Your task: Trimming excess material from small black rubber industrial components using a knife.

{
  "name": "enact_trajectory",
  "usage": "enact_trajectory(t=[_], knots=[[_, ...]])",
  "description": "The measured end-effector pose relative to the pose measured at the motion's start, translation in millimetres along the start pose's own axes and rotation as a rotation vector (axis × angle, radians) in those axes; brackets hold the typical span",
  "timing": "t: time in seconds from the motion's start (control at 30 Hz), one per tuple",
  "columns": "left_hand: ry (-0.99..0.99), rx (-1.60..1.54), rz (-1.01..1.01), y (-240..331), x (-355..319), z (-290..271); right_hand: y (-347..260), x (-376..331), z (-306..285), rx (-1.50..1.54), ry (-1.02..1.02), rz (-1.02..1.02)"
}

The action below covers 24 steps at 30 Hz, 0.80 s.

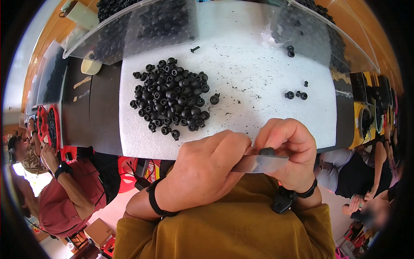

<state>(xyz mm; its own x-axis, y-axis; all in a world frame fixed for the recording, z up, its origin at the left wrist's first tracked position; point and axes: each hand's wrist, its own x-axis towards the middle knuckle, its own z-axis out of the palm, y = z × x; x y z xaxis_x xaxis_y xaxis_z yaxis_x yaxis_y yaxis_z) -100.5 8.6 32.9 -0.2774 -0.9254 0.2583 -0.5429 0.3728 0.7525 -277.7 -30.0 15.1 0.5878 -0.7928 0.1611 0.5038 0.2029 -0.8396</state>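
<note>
My left hand point(202, 166) is closed on a flat, shiny blade point(261, 164), which sticks out to the right in front of my chest. Pinched in the fingers of my right hand point(290, 149) is a small black ball-shaped part point(267, 151), right at the blade's upper edge. My fingers cover most of that part. Just beyond my left hand lies a heap of similar black ball-shaped parts point(172, 97), which look like cord locks. One single part point(214, 99) rests beside the heap on the right.
The white foam sheet point(258, 64) is strewn with black crumbs. A few loose black parts point(290, 95) lie at its right. Clear plastic bins of black parts point(161, 26) stand at the far side. A cream cup point(91, 65) is at the left. Other people sit at both sides.
</note>
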Motion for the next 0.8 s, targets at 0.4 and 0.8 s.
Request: enact_trajectory(t=[0.4, 0.8], knots=[[0.012, -0.193, -0.307, 2.7, 3.1, -7.6, -20.0, 6.7, -1.1, -0.192, -0.030, -0.161], [-0.078, -0.414, -0.348, -7.1, -26.4, -18.4, -90.3, 74.8, -21.0, -1.107, 0.647, -0.539]])
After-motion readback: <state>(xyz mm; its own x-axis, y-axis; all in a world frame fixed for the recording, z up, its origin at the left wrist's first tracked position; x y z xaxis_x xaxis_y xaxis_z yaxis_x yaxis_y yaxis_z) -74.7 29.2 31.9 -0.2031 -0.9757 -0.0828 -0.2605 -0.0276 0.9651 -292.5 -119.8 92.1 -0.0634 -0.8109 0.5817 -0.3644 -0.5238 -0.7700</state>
